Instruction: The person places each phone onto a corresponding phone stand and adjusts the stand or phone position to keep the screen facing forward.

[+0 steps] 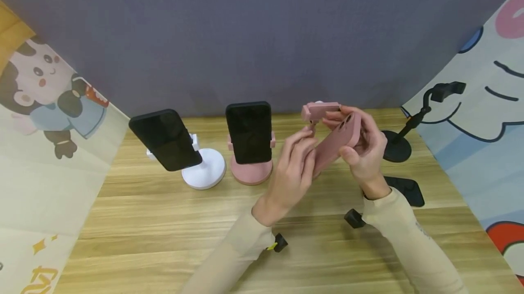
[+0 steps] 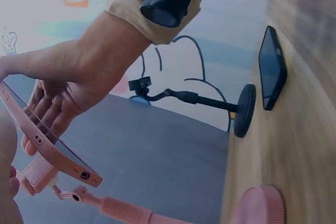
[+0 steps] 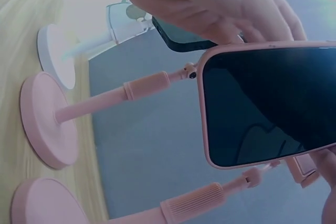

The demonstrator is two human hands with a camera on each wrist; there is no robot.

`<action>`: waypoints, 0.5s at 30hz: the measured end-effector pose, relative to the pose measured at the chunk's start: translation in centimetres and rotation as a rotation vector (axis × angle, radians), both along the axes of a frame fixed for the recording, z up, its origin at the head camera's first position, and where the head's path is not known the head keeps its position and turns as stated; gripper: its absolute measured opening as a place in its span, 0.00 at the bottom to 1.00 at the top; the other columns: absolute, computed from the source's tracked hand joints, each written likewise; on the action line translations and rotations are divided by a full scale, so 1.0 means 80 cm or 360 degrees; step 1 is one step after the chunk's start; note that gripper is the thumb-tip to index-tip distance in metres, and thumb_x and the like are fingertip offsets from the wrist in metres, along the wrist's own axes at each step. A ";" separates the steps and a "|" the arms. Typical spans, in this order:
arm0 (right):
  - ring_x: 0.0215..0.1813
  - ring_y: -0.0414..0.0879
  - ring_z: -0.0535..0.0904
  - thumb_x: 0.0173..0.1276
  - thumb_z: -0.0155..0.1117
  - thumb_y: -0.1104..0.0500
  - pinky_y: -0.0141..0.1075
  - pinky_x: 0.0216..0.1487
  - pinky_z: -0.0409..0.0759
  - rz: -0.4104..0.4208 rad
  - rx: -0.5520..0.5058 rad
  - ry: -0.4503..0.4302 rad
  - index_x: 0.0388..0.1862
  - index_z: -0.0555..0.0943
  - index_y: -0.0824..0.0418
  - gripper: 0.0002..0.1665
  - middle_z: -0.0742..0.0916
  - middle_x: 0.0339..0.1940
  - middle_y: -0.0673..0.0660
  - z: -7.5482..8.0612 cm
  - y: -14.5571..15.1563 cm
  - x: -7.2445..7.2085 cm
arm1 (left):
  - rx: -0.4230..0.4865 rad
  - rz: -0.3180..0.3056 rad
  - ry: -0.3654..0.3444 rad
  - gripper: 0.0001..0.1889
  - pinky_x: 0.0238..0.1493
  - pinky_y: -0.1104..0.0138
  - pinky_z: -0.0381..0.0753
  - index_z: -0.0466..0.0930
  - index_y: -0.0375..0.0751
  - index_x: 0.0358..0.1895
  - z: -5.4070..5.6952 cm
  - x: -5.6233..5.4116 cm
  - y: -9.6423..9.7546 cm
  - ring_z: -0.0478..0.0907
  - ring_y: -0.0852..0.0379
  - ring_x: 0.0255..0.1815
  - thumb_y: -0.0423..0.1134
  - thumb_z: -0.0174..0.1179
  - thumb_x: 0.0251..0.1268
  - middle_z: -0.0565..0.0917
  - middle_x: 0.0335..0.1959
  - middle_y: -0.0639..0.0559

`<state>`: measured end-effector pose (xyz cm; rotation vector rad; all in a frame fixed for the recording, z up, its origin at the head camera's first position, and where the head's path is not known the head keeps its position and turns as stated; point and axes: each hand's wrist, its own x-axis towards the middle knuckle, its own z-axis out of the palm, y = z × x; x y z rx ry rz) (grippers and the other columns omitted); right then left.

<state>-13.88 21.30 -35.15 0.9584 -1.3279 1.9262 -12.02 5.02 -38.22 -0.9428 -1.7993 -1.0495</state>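
A smartphone in a pink case (image 1: pixel 333 146) is held tilted in front of a pink phone stand, its camera side showing in the head view. My right hand (image 1: pixel 366 148) grips its camera end, the thumb along one edge. My left hand (image 1: pixel 288 175) holds the other end, fingers curled at the long edge; its thumb is hidden. Just behind the phone is the stand's pink clamp (image 1: pixel 321 111), close to the right fingertips. The dark screen (image 3: pixel 262 108) faces the right wrist camera. Below, the stand's ribbed pink stem (image 2: pixel 126 211) shows in the left wrist view.
To the left, one black phone (image 1: pixel 165 139) sits in a white stand (image 1: pixel 204 169) and another (image 1: pixel 249 132) in a pink stand (image 1: pixel 251 173). On the right are a black stand (image 1: pixel 397 146) and a phone lying flat (image 1: pixel 405 190). A grey panel (image 1: pixel 262 39) closes the back.
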 end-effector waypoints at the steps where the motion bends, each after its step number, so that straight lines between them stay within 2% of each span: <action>1: 0.52 0.59 0.89 0.57 0.84 0.48 0.44 0.58 0.86 -0.0012 -0.0002 0.0005 0.59 0.72 0.86 0.50 0.87 0.51 0.74 0.001 0.000 -0.001 | 0.0008 0.0013 -0.0009 0.11 0.65 0.68 0.80 0.76 0.28 0.56 0.002 -0.001 0.001 0.79 0.45 0.62 0.27 0.56 0.75 0.76 0.58 0.34; 8: 0.50 0.58 0.90 0.55 0.84 0.46 0.41 0.55 0.87 -0.0097 0.0017 0.0035 0.58 0.73 0.85 0.51 0.88 0.50 0.74 0.010 0.003 -0.008 | 0.0056 0.0075 -0.0078 0.17 0.65 0.70 0.78 0.75 0.28 0.59 0.019 -0.014 0.008 0.80 0.44 0.62 0.24 0.62 0.69 0.74 0.61 0.34; 15: 0.51 0.56 0.90 0.54 0.85 0.45 0.37 0.53 0.87 -0.0138 0.0056 0.0004 0.60 0.74 0.83 0.52 0.88 0.51 0.72 0.018 0.008 -0.013 | 0.0014 0.0198 -0.0135 0.23 0.68 0.71 0.75 0.68 0.25 0.71 0.025 -0.023 0.016 0.78 0.42 0.68 0.29 0.56 0.77 0.71 0.71 0.29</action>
